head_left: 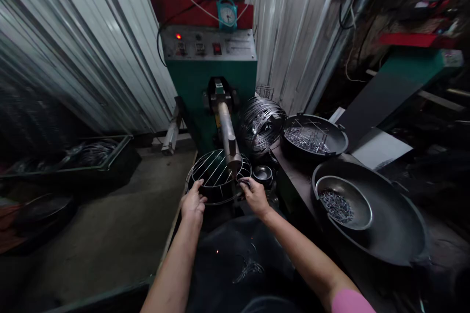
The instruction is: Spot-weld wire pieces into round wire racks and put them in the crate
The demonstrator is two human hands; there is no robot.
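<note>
It is dim in here; a cold, greyish light runs along the ridges of the corrugated metal wall (84, 19) at the far left; a small red lamp (178, 36) glows on the machine panel (235, 41); the wire coil (262, 124) catches thin glints; the near left and far right corners sink into shadow; the edges stretch and smear, while the wire grate (214, 168) looks clearer.

My plain pink fabric sleeve (352, 301) stood out brightest. Before me I saw a silvery round wire rack (215, 172) striped with parallel bars, a boxy dark green metal machine (183, 83) with a grey panel (235, 54) and a red glowing round light (178, 36), a turquoise, white-dialled clock (227, 13), and pale grey, rib-striped metal walls (81, 34).
</note>
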